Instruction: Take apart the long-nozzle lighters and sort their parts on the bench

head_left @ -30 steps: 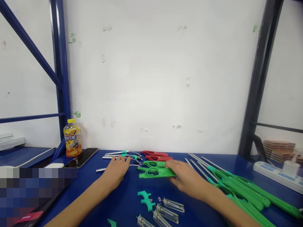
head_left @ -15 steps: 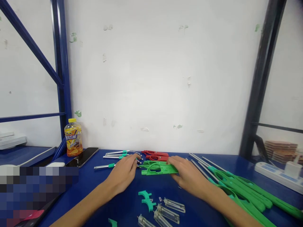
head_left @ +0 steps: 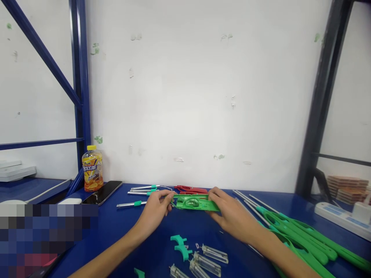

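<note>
My right hand [head_left: 230, 210] grips the right end of a green half-shell of a long lighter [head_left: 199, 204], its hollow inner side showing. At the shell's left end my left hand [head_left: 158, 206] is closed in a pinch; what lies between thumb and fingers is hidden. A thin wire curves beside these fingertips. Just behind the shell lie red lighter shells [head_left: 191, 189]. To the left are several metal tubes with teal collars [head_left: 136, 204], one partly behind my left hand. Nearer me lie teal triggers [head_left: 182, 247] and several clear fuel tanks [head_left: 214, 253].
Green lighter bodies with metal rods [head_left: 307, 235] spread over the right side. A white power strip [head_left: 336, 216] is at the far right. A drink bottle [head_left: 92, 170] and a black phone [head_left: 106, 192] stand and lie at the left. A white wall [head_left: 185, 96] closes the back.
My left hand has moved right and its fingers have closed at the shell's left end. The green shell has tilted slightly in my right hand. The view has shifted a little.
</note>
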